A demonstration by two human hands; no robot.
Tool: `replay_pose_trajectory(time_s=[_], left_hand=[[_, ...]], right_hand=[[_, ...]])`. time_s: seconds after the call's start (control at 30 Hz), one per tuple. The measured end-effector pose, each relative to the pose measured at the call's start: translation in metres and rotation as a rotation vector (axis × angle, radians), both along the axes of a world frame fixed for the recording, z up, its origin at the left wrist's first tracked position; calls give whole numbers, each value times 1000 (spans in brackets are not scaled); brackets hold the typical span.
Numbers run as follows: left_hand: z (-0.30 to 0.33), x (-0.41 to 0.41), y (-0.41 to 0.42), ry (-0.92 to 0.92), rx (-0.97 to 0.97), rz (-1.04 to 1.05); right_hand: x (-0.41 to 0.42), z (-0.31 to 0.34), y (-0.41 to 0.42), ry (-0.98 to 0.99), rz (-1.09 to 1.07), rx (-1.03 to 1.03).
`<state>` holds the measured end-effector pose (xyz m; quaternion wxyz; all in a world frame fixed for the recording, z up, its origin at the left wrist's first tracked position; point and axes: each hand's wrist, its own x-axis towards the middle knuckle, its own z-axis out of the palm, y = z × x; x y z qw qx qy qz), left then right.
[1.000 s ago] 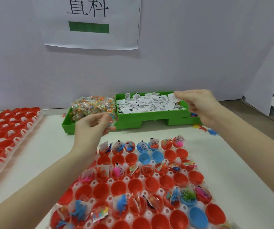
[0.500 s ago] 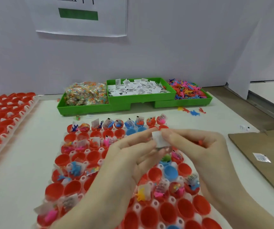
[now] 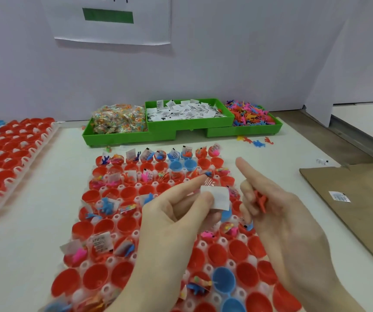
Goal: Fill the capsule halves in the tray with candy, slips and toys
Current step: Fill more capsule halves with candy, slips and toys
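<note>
Low in the frame, the left hand pinches a white slip over the tray of red and blue capsule halves. Just right of it, the right hand curls its grip round a red toy, one finger pointing up. Farther back on the counter sit green bins of candy, slips and toys.

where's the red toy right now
In the head view the red toy is right of centre, held in the curled fingers of the right hand, above the capsule tray and just right of the white slip pinched by the left hand.
</note>
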<state>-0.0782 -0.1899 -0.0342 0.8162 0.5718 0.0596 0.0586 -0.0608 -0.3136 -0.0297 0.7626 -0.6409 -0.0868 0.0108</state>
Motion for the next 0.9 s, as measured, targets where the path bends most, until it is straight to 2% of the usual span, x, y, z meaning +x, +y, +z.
replay_pose_trajectory(time_s=[0.1,0.23,0.47,0.63,0.8,0.9], left_hand=[[1,-4,-5,-33,45,18],[1,-7,-12,-30,20,36],[0,-10,-14,-64,27,97],[5,-15,-15,-75,-61,97],[7,-19,-16,-22,-212,27],[1,-20,-14,-5,-230,15]], right_hand=[[-6,-5,-2,-136,-57,-96],[-11,-4,-1,-293,-161,-114],[-19,4,-1,-251,-125,-42],[-26,10,5,-182,-199,32],[-24,9,10,-175,-310,-22],[-22,8,11,-164,-297,-70]])
